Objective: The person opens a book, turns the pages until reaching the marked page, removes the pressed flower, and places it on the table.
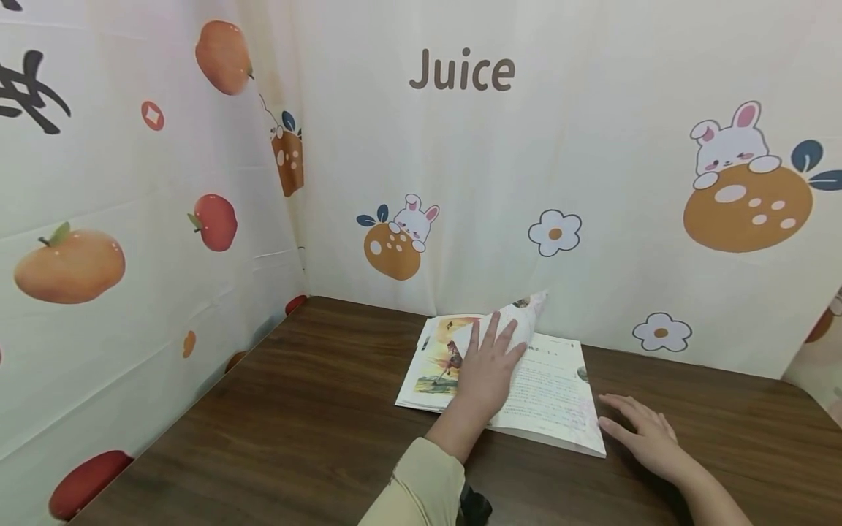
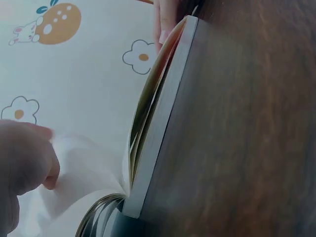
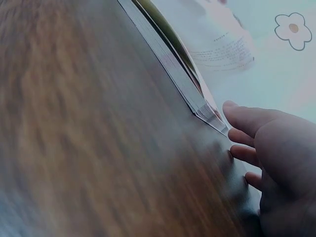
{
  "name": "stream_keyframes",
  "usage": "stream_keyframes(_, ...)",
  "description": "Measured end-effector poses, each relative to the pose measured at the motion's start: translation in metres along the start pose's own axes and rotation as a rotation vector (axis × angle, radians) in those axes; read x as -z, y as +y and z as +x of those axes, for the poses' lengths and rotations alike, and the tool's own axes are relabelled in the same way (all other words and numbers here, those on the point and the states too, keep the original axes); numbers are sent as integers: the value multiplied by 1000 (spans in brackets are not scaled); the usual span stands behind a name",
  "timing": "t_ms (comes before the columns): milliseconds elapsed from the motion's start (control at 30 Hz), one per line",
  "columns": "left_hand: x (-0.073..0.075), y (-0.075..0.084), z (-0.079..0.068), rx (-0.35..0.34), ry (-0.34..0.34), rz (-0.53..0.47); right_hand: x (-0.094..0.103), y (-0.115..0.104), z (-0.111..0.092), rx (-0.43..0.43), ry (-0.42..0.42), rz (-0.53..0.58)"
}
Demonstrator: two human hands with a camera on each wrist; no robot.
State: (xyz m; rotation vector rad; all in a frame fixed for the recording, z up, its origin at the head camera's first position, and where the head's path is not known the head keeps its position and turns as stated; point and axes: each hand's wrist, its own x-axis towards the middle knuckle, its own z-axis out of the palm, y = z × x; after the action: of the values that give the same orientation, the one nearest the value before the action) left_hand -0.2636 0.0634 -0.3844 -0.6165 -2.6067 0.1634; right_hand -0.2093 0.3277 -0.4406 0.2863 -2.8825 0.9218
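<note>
An open book lies on the brown table, a colour picture on its left page and printed text on its right. One page stands partly lifted near the middle, its corner pointing up toward the back wall. My left hand rests on this page with fingers spread and straight. My right hand is beside the book's right edge, low over the table, fingers loosely bent and holding nothing. In the right wrist view, the thumb of the right hand is close to the book's corner.
The table has a dark wood grain. A pale cloth printed with fruit, rabbits and flowers hangs right behind the book, and another cloth hangs along the left side. A small black object shows by the left sleeve.
</note>
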Motion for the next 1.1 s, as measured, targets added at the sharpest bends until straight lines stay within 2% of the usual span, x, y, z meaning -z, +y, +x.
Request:
stream_keyframes(100,-1,1,1,-57,-92,-19,0,0,1,6,1,1)
stream_keyframes(167,-2,1,1,-64,-127,-41,0,0,2,9,2,-2)
stream_keyframes(333,-3,2,1,-10,-122,-58,0,-1,4,13,5,-8)
stream_keyframes(467,-3,1,0,1,-131,-13,1,0,4,13,6,-12)
stream_keyframes(700,-6,0,-2,-3,-203,-16,1,2,4,8,3,-21)
stream_keyframes(1100,-22,0,-8,38,-315,-75,-3,4,0,13,19,-39)
